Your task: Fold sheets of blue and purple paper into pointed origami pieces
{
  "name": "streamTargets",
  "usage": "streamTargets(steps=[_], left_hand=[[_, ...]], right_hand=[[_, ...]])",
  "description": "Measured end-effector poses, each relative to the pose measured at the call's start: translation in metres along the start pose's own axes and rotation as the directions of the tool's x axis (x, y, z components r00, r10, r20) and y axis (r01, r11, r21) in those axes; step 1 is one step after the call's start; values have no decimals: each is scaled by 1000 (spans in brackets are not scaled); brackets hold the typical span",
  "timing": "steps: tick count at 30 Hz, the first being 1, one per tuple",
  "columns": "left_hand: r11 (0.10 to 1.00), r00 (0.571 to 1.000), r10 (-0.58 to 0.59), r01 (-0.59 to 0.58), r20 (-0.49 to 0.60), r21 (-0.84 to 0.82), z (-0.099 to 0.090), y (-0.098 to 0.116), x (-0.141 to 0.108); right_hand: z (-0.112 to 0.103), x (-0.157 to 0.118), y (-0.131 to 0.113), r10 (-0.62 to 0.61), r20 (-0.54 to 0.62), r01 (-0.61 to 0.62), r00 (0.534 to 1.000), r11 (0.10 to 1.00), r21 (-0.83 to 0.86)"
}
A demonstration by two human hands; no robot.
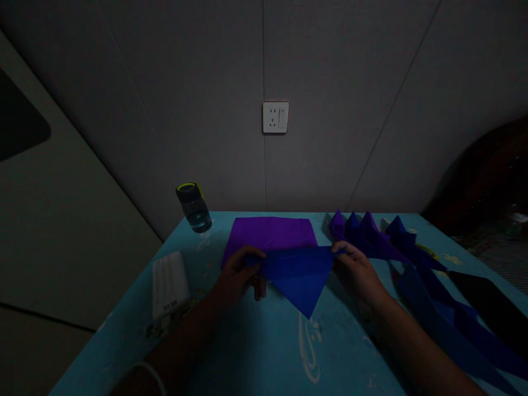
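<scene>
A folded sheet of blue paper (301, 275) is stretched between my two hands above the table, its straight edge on top and a point hanging down. My left hand (243, 275) pinches its left corner between thumb and fingers. At the right corner, my right hand (350, 267) grips the same paper. Just behind it lies a purple sheet of paper (270, 231), partly covered by the blue one. Folded paper boats (367, 234) in purple and blue stand in a row at the back right. Larger blue folded paper pieces (449, 319) lie nearer, right of my right forearm.
The table has a light blue patterned cloth (268, 352). A water bottle (196, 209) stands at the back left, and a white power bank (170, 286) lies nearer on the left. A dark flat object (490, 297) rests at the right edge. Behind is a wall with a socket (275, 117).
</scene>
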State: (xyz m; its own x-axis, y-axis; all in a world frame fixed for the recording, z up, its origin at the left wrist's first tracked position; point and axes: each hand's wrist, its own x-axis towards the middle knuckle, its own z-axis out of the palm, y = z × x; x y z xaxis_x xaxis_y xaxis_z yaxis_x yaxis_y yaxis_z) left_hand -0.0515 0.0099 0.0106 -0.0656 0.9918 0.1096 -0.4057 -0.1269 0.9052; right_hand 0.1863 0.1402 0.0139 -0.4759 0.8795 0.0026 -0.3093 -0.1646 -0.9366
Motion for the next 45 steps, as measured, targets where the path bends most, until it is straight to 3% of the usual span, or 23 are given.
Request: streamTargets(steps=[8, 13, 18, 25, 30, 37, 45], left_hand=[[996, 994, -1, -9, -114, -89, -1, 3, 0], [994, 997, -27, 19, -76, -110, -1, 7, -1], [992, 1000, 3, -6, -24, -125, -4, 6, 1], [997, 995, -3, -4, -102, -75, -3, 2, 3], [999, 999, 19, -21, -30, -48, -4, 1, 2], [993, 999, 26, -23, 26, -119, -4, 0, 2], [977, 996, 23, -40, -82, -212, 1, 9, -3]], right_hand=[[6, -3, -5, 59, -27, -54, 998, 986, 160], [7, -3, -11, 77, 5, -76, 997, 980, 184], [12, -8, -21, 58, 53, -67, 997, 982, 177], [14, -9, -19, 8, 68, -12, 998, 998, 55], [10, -4, -9, 16, 22, -18, 1000, 995, 94], [1, -1, -1, -5, 50, 3, 999, 1000, 27], [3, -5, -9, 72, 4, -72, 997, 997, 41]])
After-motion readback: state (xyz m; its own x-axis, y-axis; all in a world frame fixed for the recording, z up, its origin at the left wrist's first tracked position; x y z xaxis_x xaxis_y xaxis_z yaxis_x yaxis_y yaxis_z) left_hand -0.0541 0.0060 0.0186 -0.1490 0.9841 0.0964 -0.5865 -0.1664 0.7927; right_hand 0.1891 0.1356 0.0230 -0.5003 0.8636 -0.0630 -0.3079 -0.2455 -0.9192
